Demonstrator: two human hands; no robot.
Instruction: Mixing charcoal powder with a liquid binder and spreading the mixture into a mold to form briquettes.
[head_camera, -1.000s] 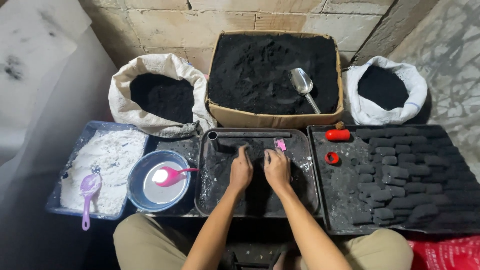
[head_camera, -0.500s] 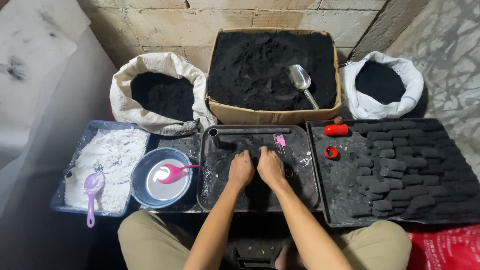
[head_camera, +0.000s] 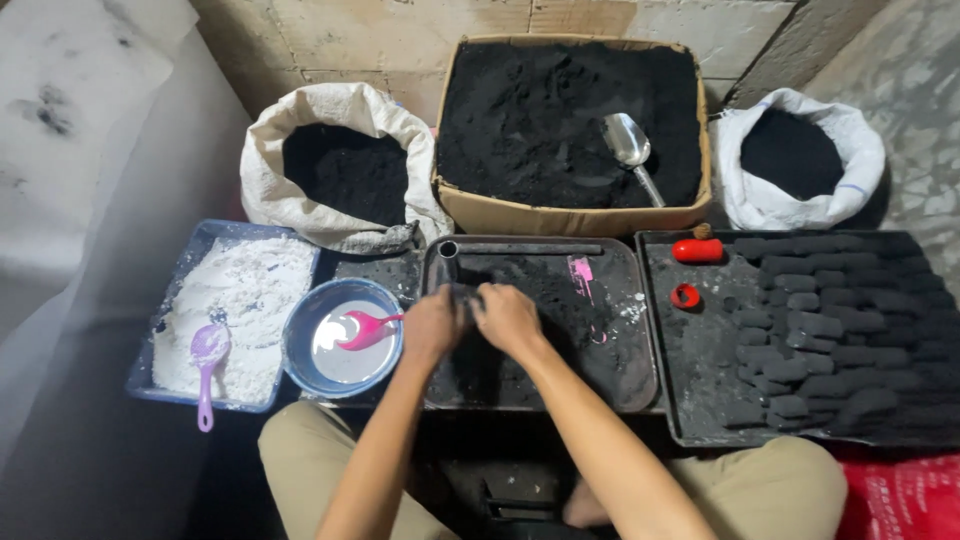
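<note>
Concrete floor and block wall frame our low work area. Nearest us, our left hand (head_camera: 432, 325) and right hand (head_camera: 508, 318) meet, both clenched around a lump of black mix (head_camera: 466, 293) over the dark metal tray (head_camera: 610, 370). Just left sits a blue bowl (head_camera: 300, 345) holding a pink spoon (head_camera: 365, 328). Beyond, a cardboard box (head_camera: 570, 212) of black powder holds a metal scoop (head_camera: 630, 148).

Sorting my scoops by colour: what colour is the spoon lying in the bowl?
Pink; the spoon in the bowl shows best in the head view.
</note>
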